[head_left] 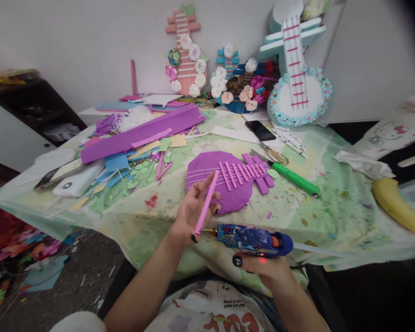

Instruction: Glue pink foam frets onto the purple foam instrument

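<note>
On the green tablecloth, your purple lute lies just past your left hand. Your right hand is wrapped round the blue glue gun; your left's got a pink strip by its ends, fingers kinda loosely spread.

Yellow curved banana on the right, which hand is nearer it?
Right. The right hand, holding the blue glue gun, is below and left of the banana in the picture; the left hand, holding a narrow pink strip, is farther left.
</note>
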Tool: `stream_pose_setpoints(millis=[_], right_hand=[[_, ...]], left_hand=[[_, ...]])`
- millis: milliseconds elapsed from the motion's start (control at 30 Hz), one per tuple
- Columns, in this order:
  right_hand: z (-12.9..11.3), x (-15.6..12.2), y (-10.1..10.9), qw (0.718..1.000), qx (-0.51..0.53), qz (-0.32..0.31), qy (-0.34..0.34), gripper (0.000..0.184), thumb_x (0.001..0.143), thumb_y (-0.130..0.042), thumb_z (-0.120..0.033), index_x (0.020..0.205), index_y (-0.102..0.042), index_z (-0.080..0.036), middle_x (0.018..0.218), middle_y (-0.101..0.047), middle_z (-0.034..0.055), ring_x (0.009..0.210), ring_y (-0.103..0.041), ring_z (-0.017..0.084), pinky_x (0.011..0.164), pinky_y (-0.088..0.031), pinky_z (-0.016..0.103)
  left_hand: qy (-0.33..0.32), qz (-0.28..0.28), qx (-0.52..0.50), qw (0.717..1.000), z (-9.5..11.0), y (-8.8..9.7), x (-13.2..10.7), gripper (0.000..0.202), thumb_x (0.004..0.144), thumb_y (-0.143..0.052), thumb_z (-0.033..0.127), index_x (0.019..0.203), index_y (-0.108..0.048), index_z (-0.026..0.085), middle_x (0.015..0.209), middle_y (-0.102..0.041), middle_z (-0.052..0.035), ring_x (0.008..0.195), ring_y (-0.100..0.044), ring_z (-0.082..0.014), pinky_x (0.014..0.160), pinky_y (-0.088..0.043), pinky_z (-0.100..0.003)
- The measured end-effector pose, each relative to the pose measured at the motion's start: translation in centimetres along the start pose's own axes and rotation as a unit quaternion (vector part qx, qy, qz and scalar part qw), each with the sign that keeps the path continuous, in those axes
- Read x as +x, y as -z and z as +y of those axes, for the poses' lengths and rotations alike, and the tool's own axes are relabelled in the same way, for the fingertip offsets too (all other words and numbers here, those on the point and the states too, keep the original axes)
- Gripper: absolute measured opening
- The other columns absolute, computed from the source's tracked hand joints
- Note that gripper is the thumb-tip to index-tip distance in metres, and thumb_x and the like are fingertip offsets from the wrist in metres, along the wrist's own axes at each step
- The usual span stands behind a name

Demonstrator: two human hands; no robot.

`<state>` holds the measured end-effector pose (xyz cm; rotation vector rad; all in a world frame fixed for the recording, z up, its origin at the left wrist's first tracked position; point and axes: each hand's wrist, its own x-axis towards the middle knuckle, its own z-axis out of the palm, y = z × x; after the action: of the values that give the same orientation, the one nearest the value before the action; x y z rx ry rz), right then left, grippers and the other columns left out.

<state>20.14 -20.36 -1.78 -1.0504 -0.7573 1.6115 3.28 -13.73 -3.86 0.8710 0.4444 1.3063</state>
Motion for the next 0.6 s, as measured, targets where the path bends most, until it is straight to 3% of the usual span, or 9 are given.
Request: stream_pose_setpoints(millis=[167,367,533,600], right_hand=[[0.3,0.2,0.2,1.0,-0.009,-0.008,0.007,0.045,0.043,-0.086,-0.015,0.083,-0.074,-0.03,0.071,-0.073,-0.004,0.06,-0.065,0.016,0.059,-0.055,0.025],[0.6,1.0,0.5,0.999,-0.042,-0.019,0.009,0.016,0.048,-0.083,-0.025,0.061,-0.074,-0.028,0.063,-0.071,-0.0016,0.052,-0.061,0.018,0.048,-0.051,0.026],[0.2,0.5,0.0,1.0,-0.017,0.003,-0.013,0.032,0.042,-0.085,-0.019,0.071,-0.075,-0.029,0.07,-0.072,-0.0018,0.06,-0.064,0.019,0.057,-0.054,0.027],[0.2,0.4,0.0,0.999,-0.039,-0.002,-0.013,0.029,0.045,-0.084,-0.021,0.072,-0.075,-0.029,0.067,-0.072,-0.0011,0.059,-0.064,0.019,0.055,-0.053,0.027]], left_hand=[[-0.027,-0.011,-0.017,0.999,-0.1,-0.1,0.1,0.082,0.029,-0.09,0.046,0.1,-0.052,0.029,0.113,-0.05,-0.0008,0.095,-0.049,-0.0193,0.073,-0.043,-0.027],[-0.019,-0.01,-0.025,0.999,0.3,-0.5,-0.1,0.078,0.032,-0.089,0.044,0.098,-0.052,0.027,0.118,-0.05,-0.0008,0.097,-0.05,-0.0204,0.073,-0.042,-0.027],[-0.021,-0.012,-0.038,0.999,0.1,-0.4,-0.1,0.083,0.03,-0.091,0.041,0.102,-0.051,0.027,0.118,-0.048,-0.002,0.098,-0.048,-0.0184,0.076,-0.043,-0.026],[-0.022,-0.012,-0.036,0.999,0.0,-0.3,0.0,0.085,0.03,-0.09,0.042,0.103,-0.051,0.026,0.118,-0.047,-0.0031,0.097,-0.048,-0.0186,0.075,-0.043,-0.026]])
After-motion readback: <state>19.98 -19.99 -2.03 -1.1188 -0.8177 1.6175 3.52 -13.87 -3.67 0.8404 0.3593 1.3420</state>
